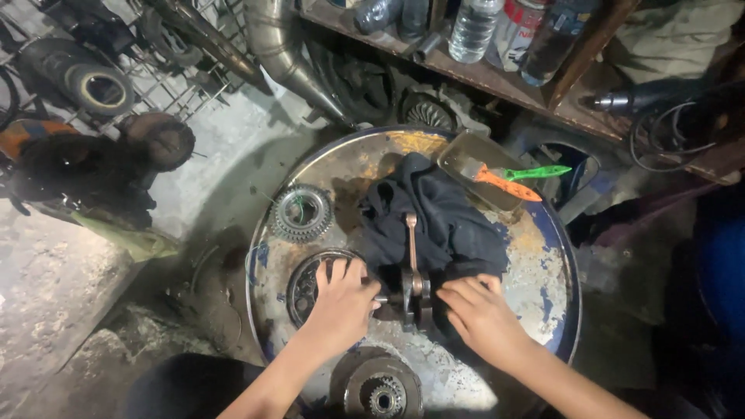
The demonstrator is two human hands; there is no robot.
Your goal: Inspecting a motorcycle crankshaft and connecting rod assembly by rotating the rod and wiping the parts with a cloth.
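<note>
Nearest, a round toothed part [383, 392] is cut off at the bottom edge, and both forearms reach up from there onto the rusty drum top [535, 256]. The left hand [339, 301] lies palm down with fingers loosely curled against the shaft end of the crank assembly [415, 291], while the right hand [483, 313] rests flat, fingers spread, just right of it on the dark cloth [442, 221]; whether either truly grips cannot be told. Farther off lie a gear [301, 212] at left and a tray [479, 172] with two brushes [520, 180], their bristles hard to make out.
</note>
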